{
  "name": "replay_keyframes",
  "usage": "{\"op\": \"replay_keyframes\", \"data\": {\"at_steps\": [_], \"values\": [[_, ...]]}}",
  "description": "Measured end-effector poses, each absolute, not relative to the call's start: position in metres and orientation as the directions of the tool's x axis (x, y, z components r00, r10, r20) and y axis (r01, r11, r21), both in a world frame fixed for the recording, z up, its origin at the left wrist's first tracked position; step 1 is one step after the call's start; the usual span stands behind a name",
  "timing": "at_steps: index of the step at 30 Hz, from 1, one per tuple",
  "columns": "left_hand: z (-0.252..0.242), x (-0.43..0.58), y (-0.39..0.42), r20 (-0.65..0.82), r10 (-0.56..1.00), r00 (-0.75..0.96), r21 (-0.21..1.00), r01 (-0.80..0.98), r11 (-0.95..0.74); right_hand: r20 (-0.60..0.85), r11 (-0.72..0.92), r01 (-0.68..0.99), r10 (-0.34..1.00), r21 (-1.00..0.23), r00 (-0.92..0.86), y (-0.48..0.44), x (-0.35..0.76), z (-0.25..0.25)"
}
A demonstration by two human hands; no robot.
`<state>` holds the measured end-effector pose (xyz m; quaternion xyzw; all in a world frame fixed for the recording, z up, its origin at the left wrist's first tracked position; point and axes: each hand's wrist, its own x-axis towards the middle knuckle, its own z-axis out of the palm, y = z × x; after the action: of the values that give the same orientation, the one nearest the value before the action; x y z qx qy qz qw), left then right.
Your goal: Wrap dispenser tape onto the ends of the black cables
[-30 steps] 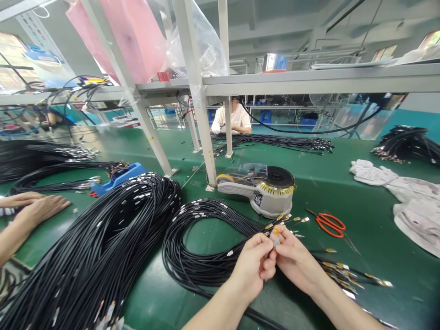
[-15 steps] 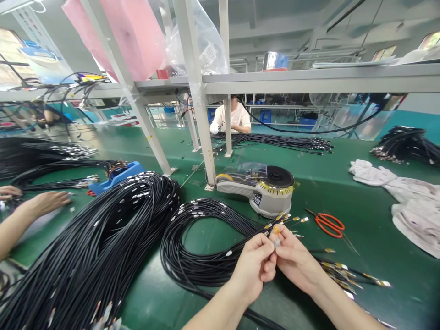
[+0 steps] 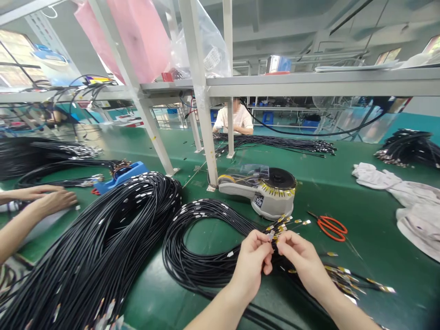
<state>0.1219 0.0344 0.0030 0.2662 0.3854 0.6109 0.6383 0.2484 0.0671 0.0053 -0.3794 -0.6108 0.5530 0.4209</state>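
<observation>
My left hand (image 3: pixel 253 261) pinches the end of a black cable near its small silvery connector (image 3: pixel 271 235). Close on its right, my right hand (image 3: pixel 299 256) is closed with thumb and forefinger pressed together at a small yellow piece on that cable end. Beneath and left of both hands lies a looped bundle of black cables (image 3: pixel 175 247) with white tags. More cable ends with yellow tape and metal tips (image 3: pixel 343 275) fan out to the right of my right hand. Behind the hands stands a grey round tape dispenser (image 3: pixel 273 206).
Orange-handled scissors (image 3: pixel 332 228) and white gloves (image 3: pixel 417 206) lie right. A larger cable bundle (image 3: pixel 103 238) and a blue holder (image 3: pixel 122 176) are left. Another person's hands (image 3: pixel 57 201) work at far left. Shelf posts (image 3: pixel 202 133) rise mid-table; a person (image 3: pixel 237 120) sits behind.
My hands have moved slightly apart and my right hand's fingers have shifted lower at the cable end. The other person's two hands at the left have come together. The view has shifted slightly.
</observation>
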Motion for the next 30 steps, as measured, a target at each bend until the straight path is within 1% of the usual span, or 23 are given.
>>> {"op": "replay_keyframes", "data": {"at_steps": [2,5,10,13,19,30], "values": [[0.0028,0.1226,0.0337,-0.158,0.986,-0.053,0.837,-0.538,0.105,0.131,0.180,0.100,0.919,-0.979,-0.372,0.0652,0.2471,0.0060],[0.0019,0.1238,0.0327,-0.148,0.986,-0.070,0.869,-0.486,0.096,0.184,0.268,0.198,0.914,-0.943,-0.362,0.0654,0.2457,0.0044],[-0.0001,0.1256,0.0317,-0.096,0.989,-0.111,0.921,-0.387,0.046,0.246,0.338,0.238,0.905,-0.911,-0.346,0.0681,0.2456,0.0005],[-0.0013,0.1260,0.0312,-0.078,0.990,-0.116,0.933,-0.358,0.031,0.260,0.344,0.239,0.910,-0.908,-0.323,0.0674,0.2456,-0.0009],[-0.0045,0.1275,0.0313,-0.066,0.992,-0.104,0.913,-0.406,0.019,0.233,0.312,0.248,0.924,-0.917,-0.302,0.0660,0.2457,-0.0023],[-0.0035,0.1287,0.0307,-0.078,0.990,-0.115,0.911,-0.412,0.024,0.207,0.265,0.207,0.943,-0.942,-0.262,0.0641,0.2420,0.0020]]}}
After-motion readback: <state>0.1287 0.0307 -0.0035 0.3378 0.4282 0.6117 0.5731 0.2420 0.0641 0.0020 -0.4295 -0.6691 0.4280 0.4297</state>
